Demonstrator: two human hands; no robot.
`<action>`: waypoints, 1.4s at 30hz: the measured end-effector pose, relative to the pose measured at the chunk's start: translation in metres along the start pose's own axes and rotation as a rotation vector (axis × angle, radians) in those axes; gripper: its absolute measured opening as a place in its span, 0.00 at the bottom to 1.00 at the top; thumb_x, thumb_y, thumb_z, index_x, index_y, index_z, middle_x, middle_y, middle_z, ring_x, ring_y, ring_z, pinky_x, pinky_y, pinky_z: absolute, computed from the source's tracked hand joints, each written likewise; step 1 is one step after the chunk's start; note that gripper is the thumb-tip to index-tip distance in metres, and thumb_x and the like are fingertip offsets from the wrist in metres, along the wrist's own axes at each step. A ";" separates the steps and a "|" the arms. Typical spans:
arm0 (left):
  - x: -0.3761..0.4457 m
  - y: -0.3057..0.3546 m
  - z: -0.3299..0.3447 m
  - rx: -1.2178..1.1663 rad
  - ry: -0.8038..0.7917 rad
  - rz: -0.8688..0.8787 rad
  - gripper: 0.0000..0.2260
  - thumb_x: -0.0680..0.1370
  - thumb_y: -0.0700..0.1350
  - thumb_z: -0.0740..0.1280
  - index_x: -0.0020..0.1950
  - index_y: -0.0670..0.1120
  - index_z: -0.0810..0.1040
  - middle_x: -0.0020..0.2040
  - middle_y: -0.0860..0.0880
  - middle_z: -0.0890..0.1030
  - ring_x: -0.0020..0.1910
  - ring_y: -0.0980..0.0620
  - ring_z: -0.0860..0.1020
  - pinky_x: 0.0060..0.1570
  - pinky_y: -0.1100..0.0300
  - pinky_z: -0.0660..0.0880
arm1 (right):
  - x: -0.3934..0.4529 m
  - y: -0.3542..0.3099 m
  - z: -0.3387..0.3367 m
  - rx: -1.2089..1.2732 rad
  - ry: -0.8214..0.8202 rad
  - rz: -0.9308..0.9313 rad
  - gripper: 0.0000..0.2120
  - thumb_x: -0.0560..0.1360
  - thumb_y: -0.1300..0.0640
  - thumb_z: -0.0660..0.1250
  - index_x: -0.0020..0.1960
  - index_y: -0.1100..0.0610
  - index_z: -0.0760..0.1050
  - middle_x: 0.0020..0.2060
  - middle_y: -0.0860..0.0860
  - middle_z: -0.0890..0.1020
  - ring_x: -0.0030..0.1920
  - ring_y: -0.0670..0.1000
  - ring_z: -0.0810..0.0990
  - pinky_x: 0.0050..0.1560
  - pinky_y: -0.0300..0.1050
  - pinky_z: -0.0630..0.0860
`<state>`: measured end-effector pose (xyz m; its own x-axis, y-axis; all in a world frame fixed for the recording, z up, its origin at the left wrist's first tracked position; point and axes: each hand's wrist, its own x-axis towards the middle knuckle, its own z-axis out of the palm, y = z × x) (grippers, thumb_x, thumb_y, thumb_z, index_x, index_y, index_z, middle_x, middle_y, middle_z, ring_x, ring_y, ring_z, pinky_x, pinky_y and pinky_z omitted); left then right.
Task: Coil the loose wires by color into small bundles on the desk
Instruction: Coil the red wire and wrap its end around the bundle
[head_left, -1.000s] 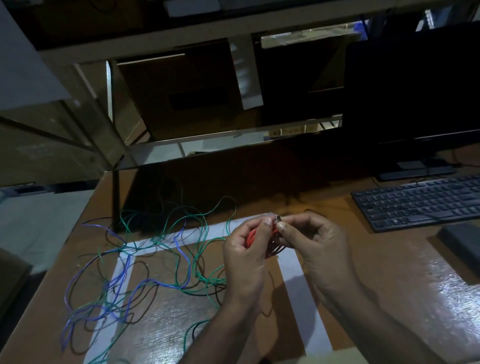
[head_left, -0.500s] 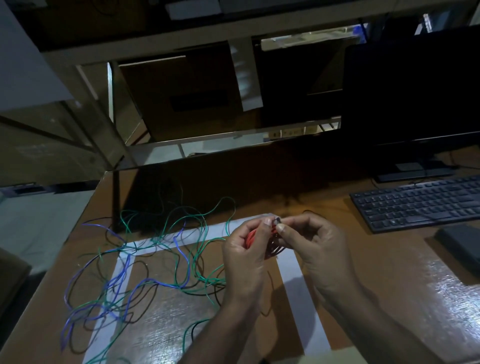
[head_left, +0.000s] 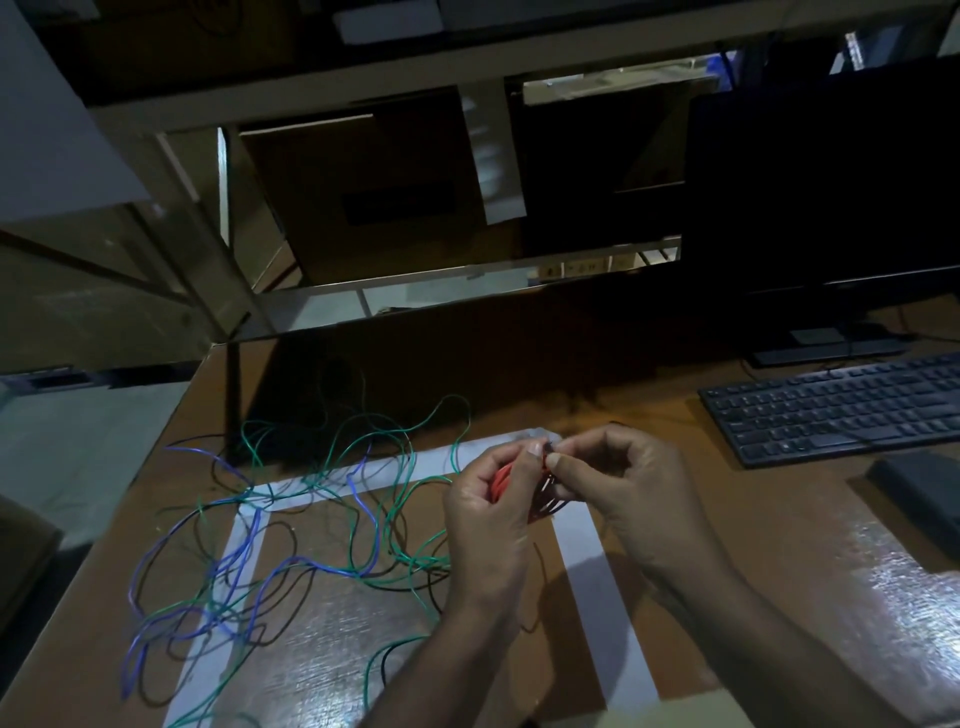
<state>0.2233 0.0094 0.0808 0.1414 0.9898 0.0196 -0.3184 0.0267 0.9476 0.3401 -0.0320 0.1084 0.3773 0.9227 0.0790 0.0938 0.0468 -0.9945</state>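
Note:
A small coil of red wire is held above the wooden desk between both hands. My left hand wraps around the coil from the left. The thumb and forefinger of my right hand pinch the wire's end at the top of the coil. Left of the hands, loose green wires, blue wires and black wires lie tangled on the desk, spread over a square marked with white tape.
A black keyboard lies at the right, with a dark flat object in front of it. A dark monitor stands behind. A dark partition panel runs along the desk's back edge. The desk's left edge drops off near the wires.
Both hands stay in nearly the same place, with the fingers working slightly on the red coil. The loose wires have not moved.

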 end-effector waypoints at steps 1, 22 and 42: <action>0.000 -0.001 -0.001 -0.001 0.000 -0.002 0.08 0.81 0.43 0.69 0.54 0.40 0.85 0.52 0.39 0.86 0.52 0.38 0.85 0.48 0.54 0.83 | 0.002 -0.002 -0.001 0.012 -0.024 0.020 0.01 0.75 0.60 0.74 0.44 0.56 0.84 0.37 0.52 0.87 0.40 0.50 0.86 0.44 0.43 0.84; 0.004 -0.003 -0.005 0.031 -0.008 0.029 0.10 0.79 0.46 0.70 0.55 0.41 0.86 0.49 0.39 0.86 0.49 0.41 0.85 0.48 0.55 0.82 | 0.006 -0.004 -0.001 -0.064 -0.065 -0.105 0.03 0.77 0.60 0.72 0.48 0.54 0.84 0.40 0.51 0.86 0.40 0.49 0.86 0.45 0.44 0.84; 0.005 -0.006 -0.004 0.065 -0.050 -0.045 0.13 0.78 0.52 0.69 0.51 0.44 0.86 0.28 0.56 0.78 0.27 0.62 0.75 0.30 0.70 0.71 | 0.016 0.011 0.007 0.096 0.084 0.066 0.09 0.85 0.55 0.57 0.53 0.58 0.73 0.43 0.49 0.84 0.34 0.42 0.75 0.34 0.36 0.74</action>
<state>0.2218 0.0146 0.0733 0.2017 0.9794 -0.0093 -0.2497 0.0606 0.9664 0.3403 -0.0140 0.0980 0.4563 0.8897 0.0150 -0.0207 0.0274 -0.9994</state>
